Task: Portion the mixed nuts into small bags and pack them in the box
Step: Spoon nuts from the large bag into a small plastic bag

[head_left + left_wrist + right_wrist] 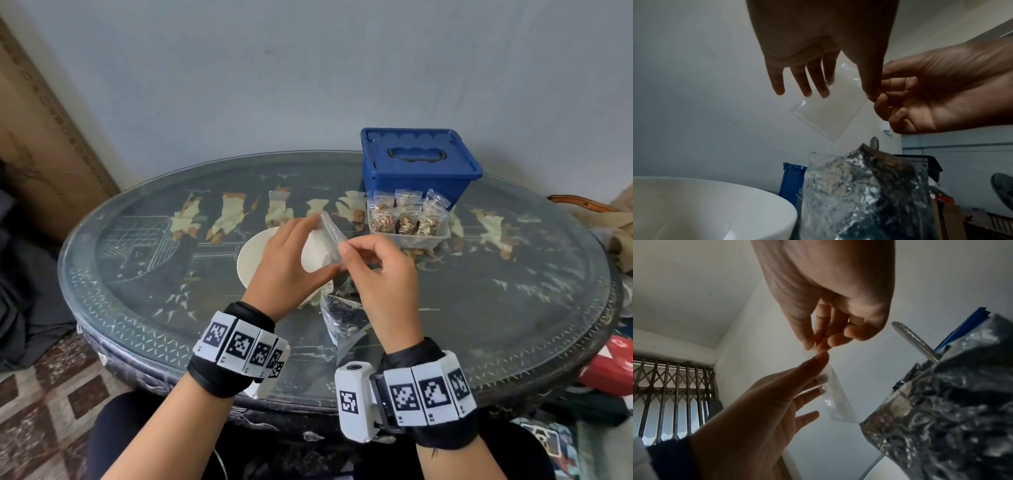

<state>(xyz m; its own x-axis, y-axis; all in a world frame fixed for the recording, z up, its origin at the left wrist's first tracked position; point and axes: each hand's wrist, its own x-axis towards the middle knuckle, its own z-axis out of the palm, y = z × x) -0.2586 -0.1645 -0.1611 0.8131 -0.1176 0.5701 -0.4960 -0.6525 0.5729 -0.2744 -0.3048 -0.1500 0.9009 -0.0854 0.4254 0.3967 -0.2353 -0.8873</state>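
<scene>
Two hands work an empty small bag (330, 236), left hand (291, 260) pinching one edge, right hand (376, 270) its mouth; the film looks light, limp, slippery, best gripped at the rim.

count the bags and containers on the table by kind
filled small bags: 3
empty small bag: 1, held in both hands
big nut bag: 1
white bowl: 1
clear tray: 1
blue box: 1
total: 8
</scene>
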